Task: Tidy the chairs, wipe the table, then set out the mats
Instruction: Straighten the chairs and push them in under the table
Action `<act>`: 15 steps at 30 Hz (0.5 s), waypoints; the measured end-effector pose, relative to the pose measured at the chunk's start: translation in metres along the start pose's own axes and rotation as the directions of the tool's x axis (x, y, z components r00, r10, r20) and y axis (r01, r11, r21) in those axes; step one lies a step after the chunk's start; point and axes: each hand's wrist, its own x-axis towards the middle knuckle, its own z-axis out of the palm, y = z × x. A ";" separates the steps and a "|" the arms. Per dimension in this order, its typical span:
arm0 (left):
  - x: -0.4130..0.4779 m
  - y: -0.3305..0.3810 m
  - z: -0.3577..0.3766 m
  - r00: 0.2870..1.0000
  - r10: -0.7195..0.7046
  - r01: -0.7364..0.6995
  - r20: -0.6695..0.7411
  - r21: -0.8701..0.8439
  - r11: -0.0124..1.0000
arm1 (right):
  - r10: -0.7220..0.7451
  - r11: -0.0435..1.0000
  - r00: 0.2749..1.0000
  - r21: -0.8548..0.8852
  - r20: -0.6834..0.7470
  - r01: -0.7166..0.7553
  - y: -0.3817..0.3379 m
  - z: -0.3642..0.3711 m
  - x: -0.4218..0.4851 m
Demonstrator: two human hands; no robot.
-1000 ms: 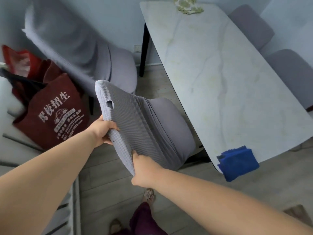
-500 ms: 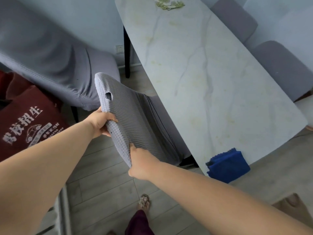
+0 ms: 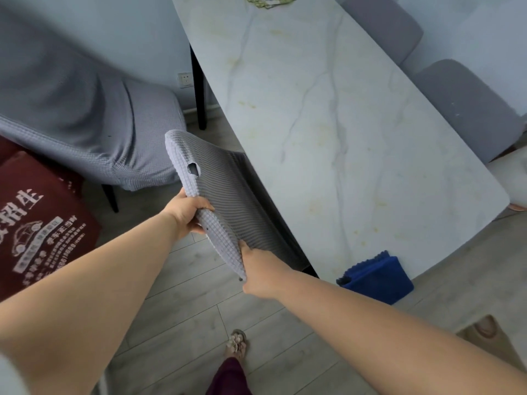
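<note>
A grey fabric-covered chair [image 3: 225, 201] stands against the long left edge of the marble table [image 3: 328, 124], its seat hidden under the tabletop. My left hand [image 3: 186, 213] grips the top edge of its backrest. My right hand [image 3: 261, 273] grips the same edge lower down, closer to me. A folded blue cloth [image 3: 377, 276] lies on the table's near corner, partly hanging over the edge. Green patterned mats [image 3: 269, 0] lie at the table's far end, cut off by the frame.
A second grey chair [image 3: 94, 124] stands out from the table at the left, by a dark red printed bag [image 3: 37, 223]. Two more grey chairs [image 3: 462, 106] stand along the table's far side. A black table leg [image 3: 198, 89] stands near the wall.
Both hands have pushed the chair toward the table; its seat, visible earlier, is now hidden under the tabletop. The view has shifted right.
</note>
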 end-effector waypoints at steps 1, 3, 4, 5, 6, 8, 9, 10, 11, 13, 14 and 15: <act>0.003 0.002 0.004 1.000 -0.004 0.004 0.004 0.010 1.000 | 0.010 1.000 1.000 0.002 -0.006 -0.010 0.004 -0.002 0.001; 0.008 0.007 0.012 1.000 -0.017 0.017 0.008 0.024 1.000 | 0.019 1.000 1.000 0.004 -0.017 -0.019 0.010 -0.005 0.002; 0.009 0.010 0.014 1.000 -0.023 0.023 0.009 0.028 0.999 | 0.020 1.000 1.000 0.003 -0.020 -0.020 0.011 -0.006 0.003; 0.010 0.012 0.016 1.000 -0.028 0.027 0.012 0.031 0.999 | 0.021 1.000 1.000 -0.001 -0.022 -0.021 0.011 -0.008 0.003; 0.011 0.014 0.017 0.999 -0.032 0.031 0.014 0.034 0.999 | 0.022 1.000 1.000 -0.005 -0.021 -0.022 0.011 -0.009 0.003; 0.013 0.016 0.017 0.999 -0.040 0.039 0.014 0.035 0.999 | 0.025 1.000 1.000 -0.007 -0.016 -0.025 0.010 -0.012 0.004; 0.014 0.017 0.017 0.999 -0.042 0.042 0.012 0.034 0.999 | 0.026 1.000 1.000 -0.006 -0.013 -0.026 0.010 -0.013 0.005; 0.015 0.017 0.017 0.999 -0.042 0.042 0.012 0.033 0.999 | 0.026 1.000 1.000 -0.006 -0.011 -0.026 0.010 -0.014 0.005; 0.016 0.017 0.017 0.999 -0.040 0.040 0.012 0.034 0.999 | 0.024 1.000 1.000 -0.007 -0.009 -0.024 0.010 -0.014 0.006; 0.017 0.015 0.020 0.999 -0.031 0.031 0.013 0.036 0.999 | 0.021 1.000 1.000 0.003 0.001 -0.021 0.014 -0.016 0.005; 0.018 0.013 0.022 0.999 -0.029 0.028 0.014 0.033 0.999 | 0.022 1.000 1.000 0.011 0.008 -0.022 0.017 -0.016 0.004; 0.019 0.010 0.023 1.000 -0.028 0.027 0.014 0.027 0.999 | 0.024 1.000 1.000 0.015 0.015 -0.024 0.020 -0.016 0.002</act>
